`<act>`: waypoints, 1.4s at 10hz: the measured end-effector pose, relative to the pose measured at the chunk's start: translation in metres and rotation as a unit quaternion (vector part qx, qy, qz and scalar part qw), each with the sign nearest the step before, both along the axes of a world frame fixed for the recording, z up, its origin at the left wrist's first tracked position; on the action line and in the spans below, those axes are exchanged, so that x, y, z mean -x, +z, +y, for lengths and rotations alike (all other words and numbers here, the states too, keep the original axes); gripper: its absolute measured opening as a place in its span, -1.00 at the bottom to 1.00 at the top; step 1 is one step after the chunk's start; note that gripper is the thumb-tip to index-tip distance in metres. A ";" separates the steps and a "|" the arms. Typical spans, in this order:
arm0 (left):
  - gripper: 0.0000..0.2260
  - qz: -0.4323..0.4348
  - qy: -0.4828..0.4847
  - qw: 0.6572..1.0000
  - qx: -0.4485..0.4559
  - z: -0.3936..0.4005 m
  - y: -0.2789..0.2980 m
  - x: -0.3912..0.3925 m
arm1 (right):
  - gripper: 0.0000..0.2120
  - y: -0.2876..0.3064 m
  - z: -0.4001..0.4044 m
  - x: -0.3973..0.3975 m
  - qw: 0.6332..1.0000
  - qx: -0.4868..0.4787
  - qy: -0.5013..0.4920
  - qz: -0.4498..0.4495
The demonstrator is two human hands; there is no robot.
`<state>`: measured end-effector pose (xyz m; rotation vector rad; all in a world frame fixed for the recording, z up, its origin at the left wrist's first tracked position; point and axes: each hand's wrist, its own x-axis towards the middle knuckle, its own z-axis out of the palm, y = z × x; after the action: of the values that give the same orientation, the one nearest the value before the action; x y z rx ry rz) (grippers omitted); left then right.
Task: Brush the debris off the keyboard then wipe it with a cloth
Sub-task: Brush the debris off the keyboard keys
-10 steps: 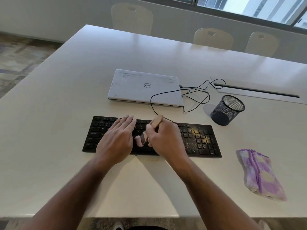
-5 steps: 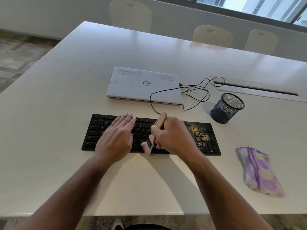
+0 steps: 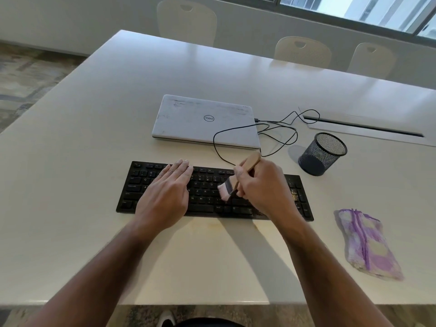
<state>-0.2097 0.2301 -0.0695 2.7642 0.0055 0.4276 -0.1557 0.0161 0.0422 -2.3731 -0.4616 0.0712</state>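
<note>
Your right hand (image 3: 262,185) clenches brush (image 3: 232,185), bristles on middle keys of keyboard (image 3: 212,206). Left hand (image 3: 168,192) flat, fingers straight, pinning left half. Keyboard runs left-right; yellow debris (image 3: 293,194) lies right of bristles, nearest your right hand. Cloth (image 3: 368,244) waits further right.

I see bare tabletop (image 3: 94,161) left of the keyboard (image 3: 207,208) and nearer me; behind it laptop (image 3: 205,121) and cable (image 3: 278,138) block, cup (image 3: 322,154) and cloth (image 3: 368,244) crowd its right.
</note>
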 end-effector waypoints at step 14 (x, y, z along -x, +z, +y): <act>-0.44 0.000 0.002 1.000 0.016 0.000 0.000 0.000 | -0.74 0.014 -0.047 -0.010 0.986 0.045 0.156 0.030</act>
<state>-0.2098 0.2304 -0.0690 2.7335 0.0188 0.4252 -0.1453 -0.0305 0.0567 -2.3585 -0.8121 0.3111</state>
